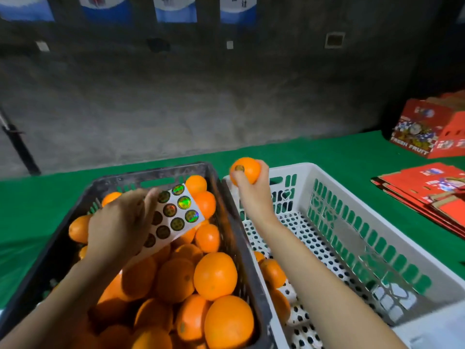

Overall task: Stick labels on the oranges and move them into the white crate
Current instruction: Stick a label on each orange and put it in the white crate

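Observation:
My right hand [253, 191] grips an orange [247, 170] with a round label on it, raised above the far left corner of the white crate [352, 197]. My left hand [118, 220] holds a white sheet of shiny round labels [173, 215] over the black crate [161, 176], which is full of oranges [215, 275]. A few oranges [273, 273] lie in the near left part of the white crate, partly hidden by my right forearm.
Both crates stand side by side on a green table covering [339, 152]. Red flattened fruit cartons [427, 192] and a red box [427, 129] lie at the right. A grey concrete floor lies beyond the table.

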Action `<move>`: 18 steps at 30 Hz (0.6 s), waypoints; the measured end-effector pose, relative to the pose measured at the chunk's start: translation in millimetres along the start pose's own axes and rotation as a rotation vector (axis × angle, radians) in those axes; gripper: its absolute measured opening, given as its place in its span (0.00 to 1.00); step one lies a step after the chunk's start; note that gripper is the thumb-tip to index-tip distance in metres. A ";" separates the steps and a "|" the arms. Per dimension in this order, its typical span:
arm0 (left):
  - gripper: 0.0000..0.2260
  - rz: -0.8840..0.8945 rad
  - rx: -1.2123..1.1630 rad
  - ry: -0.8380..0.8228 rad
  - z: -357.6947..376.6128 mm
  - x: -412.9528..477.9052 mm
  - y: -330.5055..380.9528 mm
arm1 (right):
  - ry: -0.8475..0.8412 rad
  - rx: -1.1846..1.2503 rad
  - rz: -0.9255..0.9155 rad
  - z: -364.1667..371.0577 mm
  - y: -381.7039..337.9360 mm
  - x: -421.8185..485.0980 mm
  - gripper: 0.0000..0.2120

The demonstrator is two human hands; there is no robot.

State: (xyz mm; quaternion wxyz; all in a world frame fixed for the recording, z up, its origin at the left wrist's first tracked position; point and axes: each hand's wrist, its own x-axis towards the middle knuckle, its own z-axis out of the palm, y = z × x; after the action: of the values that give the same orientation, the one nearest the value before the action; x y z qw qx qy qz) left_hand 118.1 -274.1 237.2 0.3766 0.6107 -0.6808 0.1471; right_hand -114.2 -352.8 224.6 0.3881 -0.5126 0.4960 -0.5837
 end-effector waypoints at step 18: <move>0.13 -0.128 -0.354 -0.178 12.8 -2.9 -21.2 | -0.738 -1.351 0.506 -45.0 116.6 32.8 0.36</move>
State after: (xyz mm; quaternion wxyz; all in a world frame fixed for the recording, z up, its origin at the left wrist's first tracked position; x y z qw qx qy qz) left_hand 133.7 -284.9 221.1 0.4248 0.5875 -0.6866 -0.0537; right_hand -170.6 -400.3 118.5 0.2535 -0.6681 0.6823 0.1544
